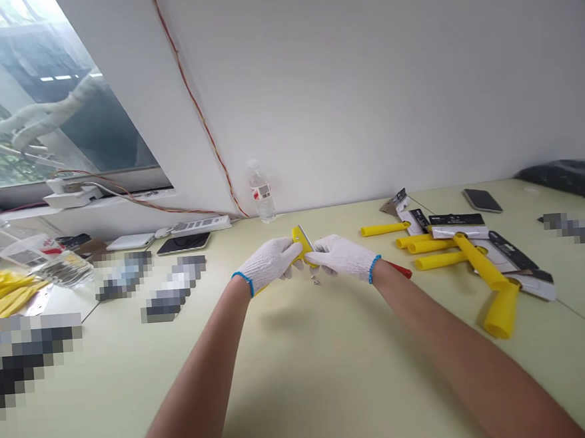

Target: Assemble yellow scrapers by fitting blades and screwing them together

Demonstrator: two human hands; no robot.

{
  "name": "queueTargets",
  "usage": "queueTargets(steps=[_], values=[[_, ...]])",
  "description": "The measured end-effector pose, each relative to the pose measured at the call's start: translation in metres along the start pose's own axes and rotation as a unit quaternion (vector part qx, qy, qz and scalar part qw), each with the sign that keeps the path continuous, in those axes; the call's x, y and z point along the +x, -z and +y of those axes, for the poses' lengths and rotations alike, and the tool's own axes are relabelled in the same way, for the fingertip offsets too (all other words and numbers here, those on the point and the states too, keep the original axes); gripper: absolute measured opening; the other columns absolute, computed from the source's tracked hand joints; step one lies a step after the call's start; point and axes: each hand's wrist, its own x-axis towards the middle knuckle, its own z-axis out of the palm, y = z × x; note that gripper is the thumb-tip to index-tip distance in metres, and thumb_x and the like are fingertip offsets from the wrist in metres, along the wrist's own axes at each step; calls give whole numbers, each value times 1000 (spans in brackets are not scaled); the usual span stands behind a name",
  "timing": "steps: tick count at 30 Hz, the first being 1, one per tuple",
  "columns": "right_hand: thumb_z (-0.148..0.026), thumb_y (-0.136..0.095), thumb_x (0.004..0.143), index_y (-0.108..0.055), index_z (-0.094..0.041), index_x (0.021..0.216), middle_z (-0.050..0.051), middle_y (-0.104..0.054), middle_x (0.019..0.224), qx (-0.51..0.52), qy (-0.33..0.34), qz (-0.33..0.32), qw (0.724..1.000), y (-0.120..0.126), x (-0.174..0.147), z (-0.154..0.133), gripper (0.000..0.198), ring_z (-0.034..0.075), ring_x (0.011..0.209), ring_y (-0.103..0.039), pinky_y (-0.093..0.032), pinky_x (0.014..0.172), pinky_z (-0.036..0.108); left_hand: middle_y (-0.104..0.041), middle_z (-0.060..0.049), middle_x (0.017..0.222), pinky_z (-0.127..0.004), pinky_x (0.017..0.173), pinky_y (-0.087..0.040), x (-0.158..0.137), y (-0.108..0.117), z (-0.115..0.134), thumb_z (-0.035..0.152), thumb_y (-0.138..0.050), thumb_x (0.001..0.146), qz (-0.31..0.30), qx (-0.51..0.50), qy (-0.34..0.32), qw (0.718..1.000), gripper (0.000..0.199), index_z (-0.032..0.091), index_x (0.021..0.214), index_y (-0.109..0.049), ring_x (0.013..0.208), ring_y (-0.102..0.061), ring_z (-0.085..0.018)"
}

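Note:
In white knit gloves with blue cuffs, both my hands meet over the middle of the table. My left hand (270, 260) is closed around a yellow scraper (297, 235) with a metal strip along its edge. The fingers of my right hand (339, 256) pinch the metal edge (306, 238) from the other side. Small metal screws or nuts (315, 279) lie on the table just below the gloves. A red tool handle (401, 270) sticks out behind my right wrist; the rest of that tool is hidden.
At right lie several yellow-handled scrapers (440, 260) with black-and-white sleeves and a phone (481, 200). A water bottle (261, 191) stands by the wall. Left are another phone (184, 243), a power strip (201, 224), a large bottle (49, 259) and yellow gloves (7, 292).

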Motion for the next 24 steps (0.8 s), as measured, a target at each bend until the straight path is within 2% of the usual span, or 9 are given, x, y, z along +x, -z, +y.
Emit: queueTargets(steps=[3,6,8,10,13,15,18,21,24], values=[[-48,-52,96,-66,-9,96,5,-61,82,33,-10,8,999,-5,4,1,41,7,65,-52,-33,60,18,-75,-2,90,-27,64,-46,3,0,1,48,-46,97,17,23,10,1000,37,19,85,-66,65,-63,-15],[-53,-54,94,-66,-10,95,5,-60,82,67,-23,27,997,-8,6,3,45,7,67,-52,-33,60,17,-75,-2,87,-28,61,-44,11,-3,-6,51,-45,98,56,75,-1,996,40,20,90,-69,67,-64,-17],[-55,-55,94,-65,-10,95,4,-58,80,76,-32,38,996,-8,7,4,46,7,66,-51,-33,60,17,-76,-3,90,-28,63,-44,15,-5,-12,53,-47,97,97,96,-3,991,41,22,111,-71,75,-67,-20],[-52,-55,95,-64,-10,95,4,-57,78,80,-43,46,995,-7,6,3,43,7,65,-50,-33,60,17,-77,-3,102,-29,66,-45,17,-6,-16,50,-50,97,132,107,-22,985,48,24,135,-63,82,-68,-20],[-50,-55,96,-62,-9,95,6,-58,80,96,-68,57,991,-3,5,0,42,8,65,-51,-35,60,18,-75,-2,122,-28,70,-46,17,-7,-17,35,-50,97,133,137,-79,978,55,29,152,-49,78,-68,-17],[-50,-56,96,-60,-8,96,7,-59,84,110,-83,63,988,-2,4,-1,43,8,66,-51,-35,60,19,-73,-2,127,-29,71,-45,15,-9,-14,28,-49,95,134,180,-103,969,56,32,151,-49,83,-69,-18],[-52,-57,98,-57,-8,94,7,-56,81,122,-76,62,988,-3,7,2,45,7,62,-46,-33,58,19,-75,-2,119,-30,67,-41,15,-17,-7,24,-52,92,140,264,-107,948,52,34,143,-54,93,-70,-23],[-52,-52,103,-58,-6,96,7,-53,79,120,-66,56,989,-5,11,8,47,5,62,-44,-31,57,18,-76,-3,111,-31,61,-36,18,-28,-3,27,-54,92,143,321,-87,932,47,33,139,-54,89,-70,-25],[-49,-51,107,-60,-5,110,8,-56,88,104,-72,50,991,-6,15,10,45,6,70,-50,-43,64,16,-74,-4,111,-32,59,-35,21,-35,-3,30,-53,96,158,356,-68,919,44,30,140,-53,87,-70,-24]])
